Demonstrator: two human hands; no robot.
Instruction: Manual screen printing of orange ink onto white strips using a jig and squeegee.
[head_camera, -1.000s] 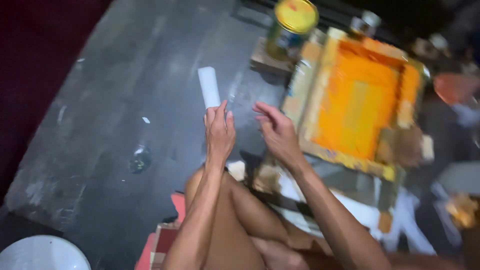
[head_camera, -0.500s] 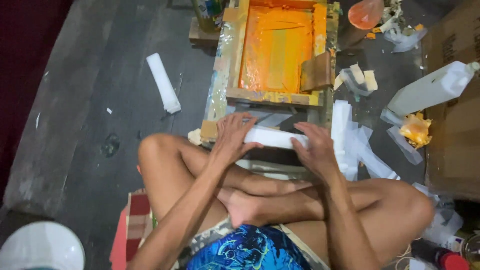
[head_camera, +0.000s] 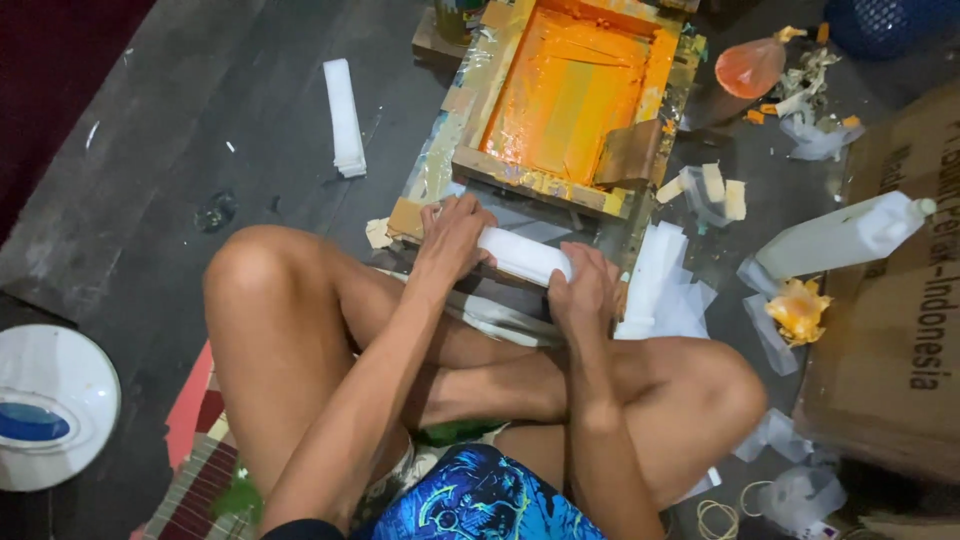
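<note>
L hand & R hand each w/ grip closed on white roll, by orange screen frame.

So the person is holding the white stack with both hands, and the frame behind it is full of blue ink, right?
Not quite. Both hands, left hand and right hand, do hold the white stack, but the ink in the frame is orange, not blue. The head view shows it.

Head cam, steep down, close.

Left hand curled; right hand curled — arms extended.
</note>
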